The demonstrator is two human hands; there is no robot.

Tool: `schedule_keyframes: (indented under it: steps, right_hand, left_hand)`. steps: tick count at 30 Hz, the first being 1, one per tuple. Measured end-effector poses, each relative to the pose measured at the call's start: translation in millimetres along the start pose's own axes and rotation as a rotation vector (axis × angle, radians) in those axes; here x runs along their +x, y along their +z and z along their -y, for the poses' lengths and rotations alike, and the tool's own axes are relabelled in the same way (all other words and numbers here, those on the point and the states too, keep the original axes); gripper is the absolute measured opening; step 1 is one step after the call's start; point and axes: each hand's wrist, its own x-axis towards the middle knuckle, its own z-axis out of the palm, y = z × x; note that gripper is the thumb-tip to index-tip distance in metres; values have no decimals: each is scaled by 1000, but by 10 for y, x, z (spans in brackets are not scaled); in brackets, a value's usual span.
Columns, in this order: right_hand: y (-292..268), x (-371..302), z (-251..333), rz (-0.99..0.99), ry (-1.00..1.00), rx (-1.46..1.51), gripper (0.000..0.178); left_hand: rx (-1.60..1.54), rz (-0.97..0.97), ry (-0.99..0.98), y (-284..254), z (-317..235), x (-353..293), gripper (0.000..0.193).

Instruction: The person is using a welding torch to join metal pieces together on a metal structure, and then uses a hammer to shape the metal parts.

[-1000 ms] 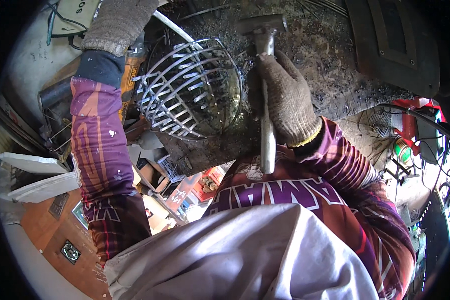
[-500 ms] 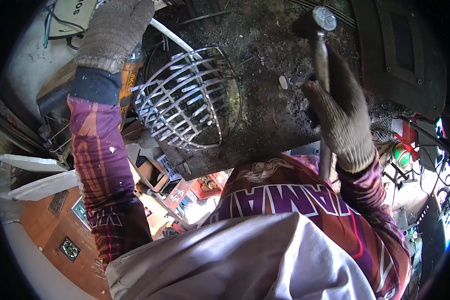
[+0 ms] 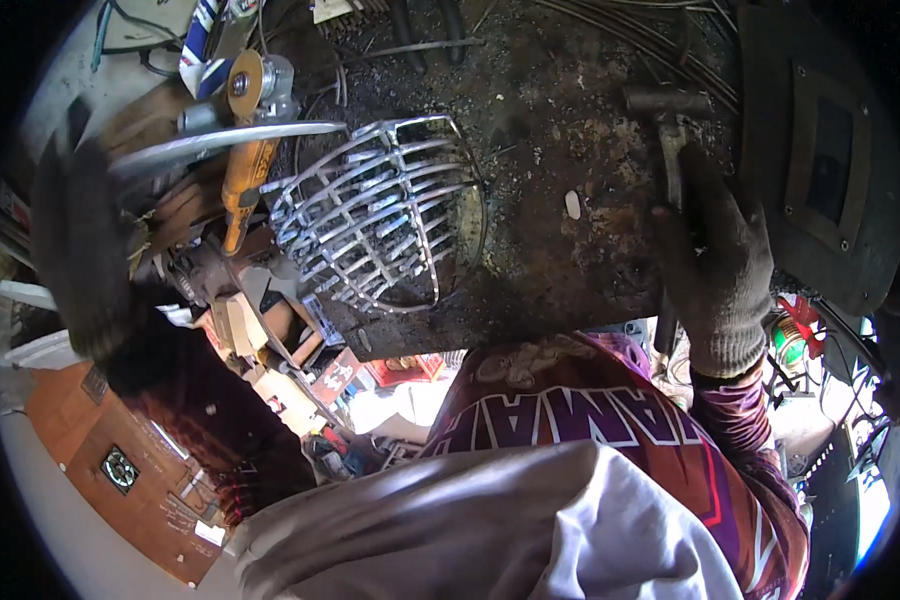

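Observation:
My left hand (image 3: 85, 240), in a dark knit glove and smeared by motion, is at the far left. A curved pale metal rod (image 3: 230, 137) runs from it toward a cage of welded metal bars (image 3: 370, 215); the fingers' grip on the rod is blurred. The cage lies on its side on the dark steel worktop (image 3: 540, 270). At the right, my gloved right hand (image 3: 715, 270) is closed round the handle of a hammer (image 3: 668, 103), whose head lies over the worktop. Whether the rod's tip touches the cage, I cannot tell.
An orange angle grinder (image 3: 250, 165) lies left of the cage. Thin metal rods (image 3: 630, 45) are along the worktop's far side. A dark welding mask (image 3: 830, 160) is at the right edge. A small pale piece (image 3: 572, 205) lies mid-worktop.
My left hand has swung left and nearer with the rod, uncovering the grinder. My right hand and the hammer have shifted slightly right and nearer; the hammer's head has turned sideways.

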Motion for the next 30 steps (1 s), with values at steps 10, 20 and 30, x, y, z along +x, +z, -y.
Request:
schedule_keyframes:
  steps: [10, 20, 30]
  right_hand:
    - [152, -88, -135, -87, -256, 69, 47]
    - [168, -112, -190, -68, -214, 141, 38]
    - [254, -97, -261, -100, -292, 157, 38]
  left_hand:
    - [-356, -149, -468, -121, -172, -2015, 22]
    - [-1068, 33, -1221, 874, -1471, -3219, 25]
    - [-1450, 25, -1405, 1127, -1682, -3221, 24]
